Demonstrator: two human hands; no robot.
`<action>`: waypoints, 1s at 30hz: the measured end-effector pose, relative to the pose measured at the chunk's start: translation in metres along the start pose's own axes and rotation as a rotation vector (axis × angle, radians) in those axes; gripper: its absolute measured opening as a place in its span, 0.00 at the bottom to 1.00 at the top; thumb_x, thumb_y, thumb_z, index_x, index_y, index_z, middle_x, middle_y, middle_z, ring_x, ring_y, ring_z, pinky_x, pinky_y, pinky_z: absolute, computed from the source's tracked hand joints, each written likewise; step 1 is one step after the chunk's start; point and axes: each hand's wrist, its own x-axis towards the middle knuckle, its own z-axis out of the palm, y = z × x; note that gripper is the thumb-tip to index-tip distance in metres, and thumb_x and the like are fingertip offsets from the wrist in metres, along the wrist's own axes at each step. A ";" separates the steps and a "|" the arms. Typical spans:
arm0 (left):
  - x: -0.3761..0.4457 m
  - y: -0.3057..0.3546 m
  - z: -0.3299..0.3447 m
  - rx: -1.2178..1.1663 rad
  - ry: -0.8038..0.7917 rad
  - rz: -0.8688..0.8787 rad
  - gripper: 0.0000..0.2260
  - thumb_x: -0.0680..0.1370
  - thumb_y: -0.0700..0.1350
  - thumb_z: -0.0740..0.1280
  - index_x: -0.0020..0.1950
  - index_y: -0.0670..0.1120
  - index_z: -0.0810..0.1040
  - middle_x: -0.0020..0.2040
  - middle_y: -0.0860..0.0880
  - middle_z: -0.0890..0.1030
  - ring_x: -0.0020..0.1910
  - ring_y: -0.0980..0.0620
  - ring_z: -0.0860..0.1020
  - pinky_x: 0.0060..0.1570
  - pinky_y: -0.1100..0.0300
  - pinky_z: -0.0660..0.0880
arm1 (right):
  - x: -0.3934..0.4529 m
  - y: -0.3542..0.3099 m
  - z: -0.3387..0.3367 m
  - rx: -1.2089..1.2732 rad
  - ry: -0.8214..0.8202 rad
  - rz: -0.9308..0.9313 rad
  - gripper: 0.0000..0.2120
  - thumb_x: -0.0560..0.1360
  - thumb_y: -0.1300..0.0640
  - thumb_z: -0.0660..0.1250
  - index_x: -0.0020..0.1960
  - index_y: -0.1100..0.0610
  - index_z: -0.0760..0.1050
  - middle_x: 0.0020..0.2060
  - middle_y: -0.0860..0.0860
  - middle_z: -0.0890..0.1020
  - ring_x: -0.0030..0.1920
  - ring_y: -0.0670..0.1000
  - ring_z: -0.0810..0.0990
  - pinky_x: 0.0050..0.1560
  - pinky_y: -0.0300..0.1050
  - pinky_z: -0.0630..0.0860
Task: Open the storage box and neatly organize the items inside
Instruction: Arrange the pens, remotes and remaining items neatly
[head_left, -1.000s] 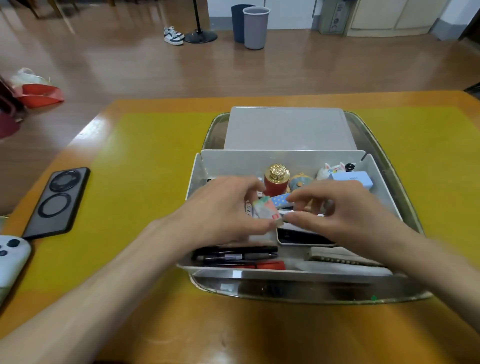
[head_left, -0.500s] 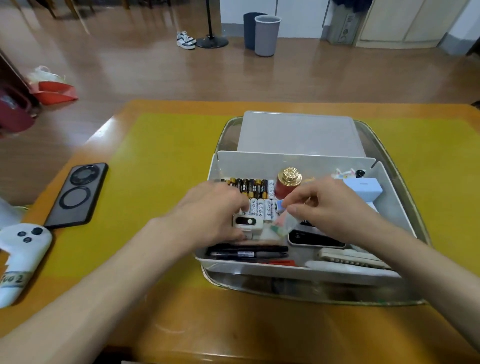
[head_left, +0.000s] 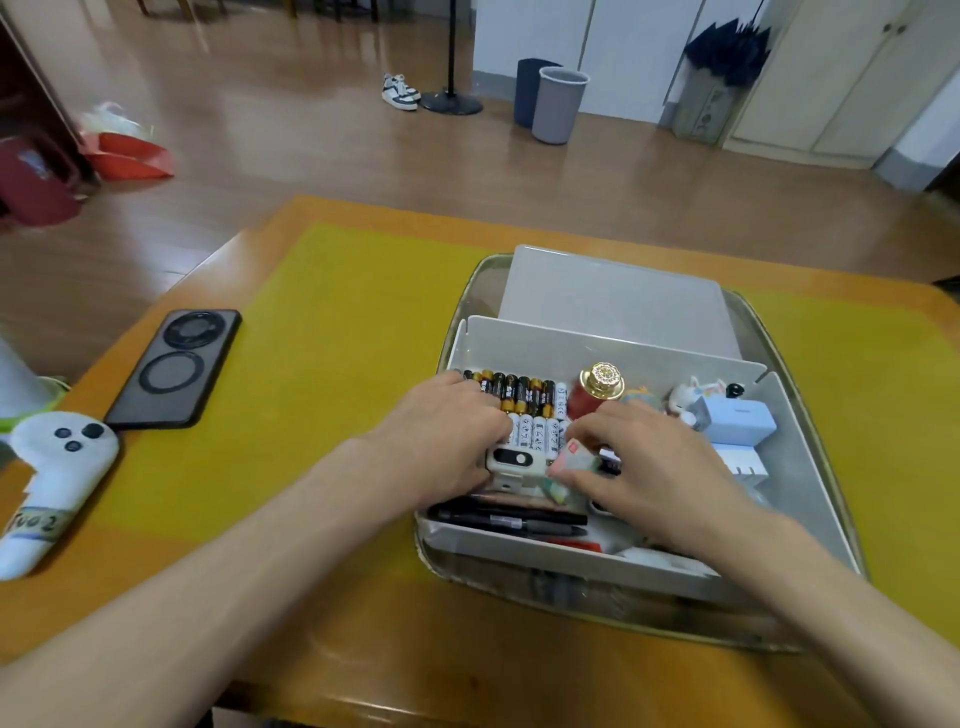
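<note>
Both hands inside storage box (head_left: 800, 467): left hand (head_left: 447, 436) grips white device (head_left: 514, 462); right hand (head_left: 654, 467) pinches small packet (head_left: 574, 460).

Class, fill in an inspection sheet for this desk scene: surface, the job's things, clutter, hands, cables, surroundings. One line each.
Surface: wooden table under a yellow mat; a clear tray sits on it.
Job's things: open white storage box in the tray, its lid behind it; batteries in rows, red jar with gold cap, blue charger, black pens.
Clutter: black phone and white controller left of the mat.
Hands: left hand rests on a small white device; right hand pinches a small colourful packet.
Cables: nothing seen.
Surroundings: wood floor, two bins, shoes.
</note>
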 end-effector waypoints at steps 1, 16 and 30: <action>0.000 0.000 -0.001 0.008 -0.011 0.003 0.11 0.74 0.57 0.70 0.50 0.53 0.80 0.47 0.54 0.80 0.50 0.51 0.77 0.58 0.54 0.70 | -0.001 0.002 -0.003 -0.013 -0.054 -0.015 0.22 0.71 0.34 0.67 0.60 0.43 0.76 0.53 0.40 0.79 0.57 0.46 0.73 0.50 0.52 0.77; -0.002 -0.005 -0.038 -0.248 -0.026 -0.154 0.12 0.69 0.59 0.72 0.43 0.52 0.75 0.36 0.55 0.77 0.38 0.50 0.75 0.27 0.59 0.62 | -0.004 0.009 -0.004 -0.040 0.007 -0.024 0.15 0.68 0.38 0.71 0.50 0.44 0.75 0.50 0.40 0.76 0.57 0.46 0.71 0.42 0.45 0.68; -0.008 -0.013 -0.032 -0.299 -0.086 -0.195 0.15 0.67 0.57 0.71 0.47 0.54 0.71 0.39 0.57 0.79 0.41 0.53 0.75 0.61 0.51 0.70 | -0.001 0.003 0.011 -0.065 0.001 -0.051 0.19 0.71 0.35 0.69 0.57 0.44 0.80 0.48 0.40 0.75 0.54 0.45 0.68 0.39 0.44 0.68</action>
